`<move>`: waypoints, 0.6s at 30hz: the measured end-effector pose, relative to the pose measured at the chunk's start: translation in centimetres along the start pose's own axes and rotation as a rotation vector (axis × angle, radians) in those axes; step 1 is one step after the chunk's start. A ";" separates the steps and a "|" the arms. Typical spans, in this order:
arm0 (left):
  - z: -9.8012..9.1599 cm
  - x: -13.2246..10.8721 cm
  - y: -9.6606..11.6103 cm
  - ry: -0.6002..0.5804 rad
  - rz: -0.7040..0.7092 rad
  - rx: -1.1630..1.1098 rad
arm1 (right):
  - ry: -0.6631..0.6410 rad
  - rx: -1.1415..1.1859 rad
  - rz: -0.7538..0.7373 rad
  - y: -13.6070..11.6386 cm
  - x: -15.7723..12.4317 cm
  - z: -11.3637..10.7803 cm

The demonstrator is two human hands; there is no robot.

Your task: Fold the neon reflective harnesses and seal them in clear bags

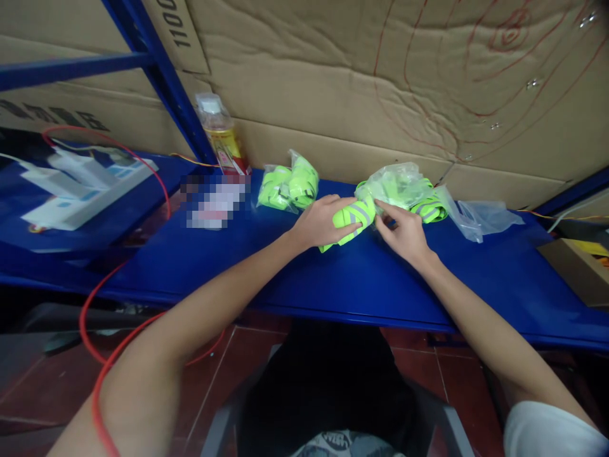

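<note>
A neon-green roll with grey reflective stripes, perhaps a rolled safety strap or vest, is in front of me on the blue table. My left hand wraps round it from the left, fingers over its top. At the roll's right end, my right hand pinches its edge between thumb and fingers. Just behind my right hand are clear plastic bags with more neon-green material, and a striped green roll. Two bagged green rolls sit to the left of my left hand.
The blue table runs against a cardboard wall. A crumpled clear bag lies on the right, near a cardboard box. A bottle stands at the back left. Farther left are a white power strip and a red hose.
</note>
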State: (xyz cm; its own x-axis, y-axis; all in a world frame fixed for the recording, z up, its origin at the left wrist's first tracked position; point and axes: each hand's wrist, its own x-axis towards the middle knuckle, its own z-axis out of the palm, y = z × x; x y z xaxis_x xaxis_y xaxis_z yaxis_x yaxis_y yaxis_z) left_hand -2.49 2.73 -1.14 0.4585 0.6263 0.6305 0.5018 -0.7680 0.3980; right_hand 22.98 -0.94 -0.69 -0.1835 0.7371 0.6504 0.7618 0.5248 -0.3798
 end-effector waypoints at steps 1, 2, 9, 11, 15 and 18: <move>0.0 0.0 0.0 -0.004 0.007 0.006 | -0.022 -0.032 -0.034 -0.3 -0.1 0.0; 0.0 -0.1 0.1 -0.006 0.012 0.008 | -0.041 -0.053 -0.061 -0.6 -0.1 -0.1; 0.1 -0.1 0.6 0.011 -0.178 -0.126 | -0.092 -0.057 -0.163 -1.9 -0.4 -0.6; 0.4 0.0 0.2 0.023 -0.143 -0.117 | -0.096 -0.015 -0.174 -2.0 -0.5 -0.5; 0.9 0.2 -0.4 0.132 -0.062 -0.114 | -0.054 0.094 -0.103 -2.5 -0.6 -0.6; 0.6 0.4 0.1 0.185 -0.054 -0.175 | 0.061 0.137 0.038 -2.8 -0.6 -0.8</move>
State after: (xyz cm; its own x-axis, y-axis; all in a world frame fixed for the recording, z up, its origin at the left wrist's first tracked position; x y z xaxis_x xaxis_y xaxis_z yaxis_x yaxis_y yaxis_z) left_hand -1.87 3.00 -1.25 0.2846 0.6445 0.7097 0.3797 -0.7555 0.5338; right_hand 21.45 -3.24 0.49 -0.1152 0.7323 0.6711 0.6749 0.5535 -0.4881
